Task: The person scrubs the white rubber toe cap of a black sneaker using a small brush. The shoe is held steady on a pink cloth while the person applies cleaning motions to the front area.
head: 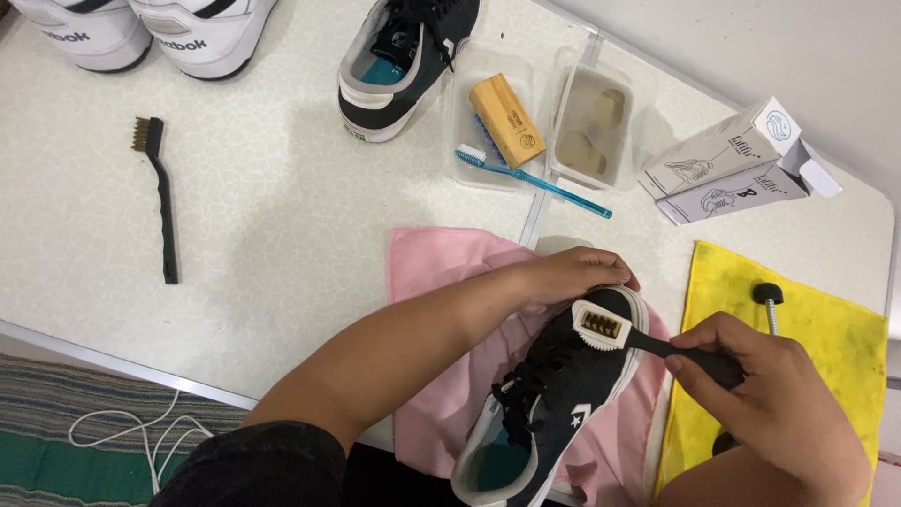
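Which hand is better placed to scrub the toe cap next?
Right. The right hand already grips the small black brush, bristles at the black sneaker toe. The left hand cups the toe end, steadying it on the pink cloth.

From my feed, a sneaker (544, 404) lay on a cloth (441, 272) at the table's (282, 207) near edge. My left hand (568, 274) held its toe; my right hand (774, 404) held a small brush (619, 330) against the toe cap. A second cloth (798, 310) lay to the right. Behind sat another sneaker (404, 56), two trays (554, 113), a toothbrush (535, 178) and boxes (732, 164). A wire brush (160, 197) lay far left.
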